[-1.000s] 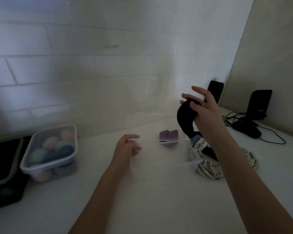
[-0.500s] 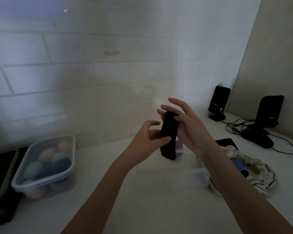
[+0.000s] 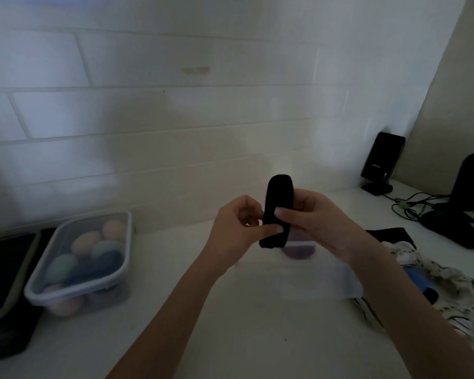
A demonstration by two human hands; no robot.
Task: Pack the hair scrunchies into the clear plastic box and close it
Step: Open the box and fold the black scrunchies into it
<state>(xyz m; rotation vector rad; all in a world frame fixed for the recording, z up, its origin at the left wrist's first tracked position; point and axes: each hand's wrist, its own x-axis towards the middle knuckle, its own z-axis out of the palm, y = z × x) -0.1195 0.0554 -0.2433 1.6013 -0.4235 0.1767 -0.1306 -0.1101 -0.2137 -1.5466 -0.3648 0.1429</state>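
Black, soft and matte: the scrunchie (image 3: 277,212) I see is flattened into a long upright strip, rounded at the top, held in the air above the clear plastic box (image 3: 298,280). Left hand (image 3: 233,231) pinches its lower left edge, thumb laid across the front of the fabric, other fingers curled behind. Right hand (image 3: 318,222) pinches it from the right, thumb on the front at mid-height. So both grips are pressed onto the same scrunchie.

The box sits on the white bench (image 3: 230,337) directly below the hands; walls nearly invisible, something purple (image 3: 298,248) at its far end, whether inside or behind I cannot tell.

Right of the box: a heap of cream patterned fabric (image 3: 443,291) with a blue piece in it. Left of the box: a lidded container (image 3: 82,263) of pastel rounded items. Far right of the box: two dark speakers (image 3: 382,162) with cables.
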